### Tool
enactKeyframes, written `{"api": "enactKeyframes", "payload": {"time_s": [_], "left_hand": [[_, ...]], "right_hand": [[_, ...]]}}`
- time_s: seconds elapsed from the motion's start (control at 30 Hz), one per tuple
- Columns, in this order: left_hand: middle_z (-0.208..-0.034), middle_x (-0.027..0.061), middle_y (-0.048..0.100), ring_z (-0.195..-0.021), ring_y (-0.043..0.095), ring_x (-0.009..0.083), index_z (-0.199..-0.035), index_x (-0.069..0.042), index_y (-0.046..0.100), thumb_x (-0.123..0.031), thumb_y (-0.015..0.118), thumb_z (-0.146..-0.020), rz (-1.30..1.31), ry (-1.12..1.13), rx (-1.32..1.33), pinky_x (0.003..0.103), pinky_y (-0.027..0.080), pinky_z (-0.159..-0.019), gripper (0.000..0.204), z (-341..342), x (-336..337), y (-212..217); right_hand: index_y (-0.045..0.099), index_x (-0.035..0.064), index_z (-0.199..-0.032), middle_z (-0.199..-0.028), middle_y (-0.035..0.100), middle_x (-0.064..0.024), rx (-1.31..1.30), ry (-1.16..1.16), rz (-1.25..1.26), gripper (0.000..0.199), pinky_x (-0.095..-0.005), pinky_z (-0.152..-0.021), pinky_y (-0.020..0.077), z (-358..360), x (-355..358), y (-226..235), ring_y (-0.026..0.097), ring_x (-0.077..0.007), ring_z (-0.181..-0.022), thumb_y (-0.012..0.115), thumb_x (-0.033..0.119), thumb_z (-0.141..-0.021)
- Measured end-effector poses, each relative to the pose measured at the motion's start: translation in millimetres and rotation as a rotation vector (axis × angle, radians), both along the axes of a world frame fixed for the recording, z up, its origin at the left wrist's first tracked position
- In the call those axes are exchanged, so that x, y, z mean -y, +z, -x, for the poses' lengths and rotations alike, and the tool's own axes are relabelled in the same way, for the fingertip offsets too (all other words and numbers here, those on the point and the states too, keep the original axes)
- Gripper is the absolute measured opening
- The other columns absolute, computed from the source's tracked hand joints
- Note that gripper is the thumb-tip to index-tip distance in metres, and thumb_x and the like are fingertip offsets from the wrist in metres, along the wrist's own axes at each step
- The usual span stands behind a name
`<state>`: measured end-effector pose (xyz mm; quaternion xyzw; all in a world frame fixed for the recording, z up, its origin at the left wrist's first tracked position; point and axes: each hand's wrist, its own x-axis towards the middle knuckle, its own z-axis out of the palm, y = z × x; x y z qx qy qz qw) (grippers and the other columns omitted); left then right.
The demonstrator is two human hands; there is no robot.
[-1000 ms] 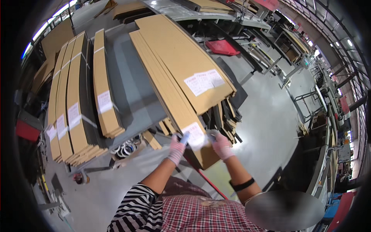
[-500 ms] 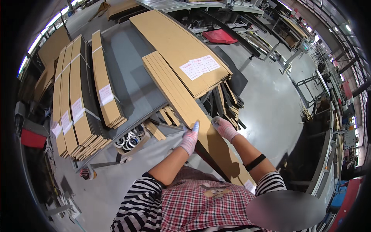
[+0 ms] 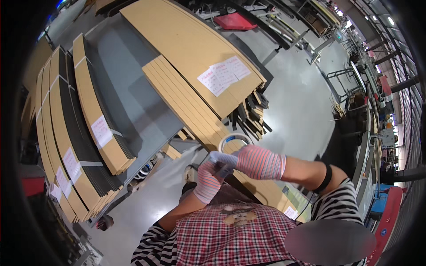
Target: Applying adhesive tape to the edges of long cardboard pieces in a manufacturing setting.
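My two striped-gloved hands meet over a stack of long brown-faced panels [image 3: 195,104] that slants toward my body. My right hand [image 3: 262,163] is closed at the near side of a pale roll of tape [image 3: 221,145] with a blue inner rim, seemingly gripping it; its fingertips are hidden. Against those fingers, my left hand [image 3: 209,181] is closed in a pinch, and what lies in it is too small to make out. The roll sits just above the stack's upper face in view; whether it touches the panels I cannot tell.
A wide panel stack with paper labels [image 3: 224,75] lies beside the narrow one. Strapped panel bundles [image 3: 66,128] fill the grey table's [image 3: 128,57] left side. Dark and brown offcuts [image 3: 248,116] jut from below the wide stack. A machine line runs along the right.
My hands have come together from opposite edges of the narrow stack. The tape roll now shows plainly beyond my right hand. The view has shifted, with the table stacks lying further left.
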<state>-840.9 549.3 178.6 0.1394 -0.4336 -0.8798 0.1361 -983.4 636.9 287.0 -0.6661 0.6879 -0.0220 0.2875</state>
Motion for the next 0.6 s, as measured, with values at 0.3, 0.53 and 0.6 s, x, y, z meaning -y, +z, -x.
{"api": "enactKeyframes", "payload": {"time_s": [0.3,0.53,0.6], "left_hand": [[-0.074,0.0052,0.060,-0.064,0.056,0.0114,-0.084,-0.002,0.053,-0.019,0.061,-0.091,0.186,-0.027,0.478,0.025,0.047,-0.064,0.020,-2,20,-115],[-0.094,0.0036,0.065,-0.082,0.058,0.0124,-0.104,-0.005,0.059,-0.013,0.066,-0.082,0.055,0.078,0.336,0.026,0.046,-0.069,0.025,13,8,-182],[-0.099,0.0052,0.065,-0.086,0.059,0.0138,-0.111,-0.005,0.057,-0.012,0.065,-0.083,0.260,-0.011,0.337,0.028,0.048,-0.072,0.030,7,23,-257]], "right_hand": [[0.064,0.0101,-0.107,-0.086,0.065,-0.0167,0.233,-0.306,-0.014,0.031,-0.0396,-0.074,0.0503,153,-3,-171,0.062,-0.0344,-0.082,0.063,0.031,-0.084],[0.044,0.0132,-0.131,-0.132,0.040,-0.0265,0.121,-0.835,0.379,0.075,-0.0486,-0.100,0.0360,6,-34,-108,0.044,-0.0430,-0.118,0.078,0.033,-0.067],[0.042,0.0147,-0.134,-0.135,0.037,-0.0278,-0.055,-0.811,0.228,0.082,-0.0498,-0.100,0.0358,-28,-21,-111,0.042,-0.0443,-0.120,0.080,0.032,-0.063]]}}
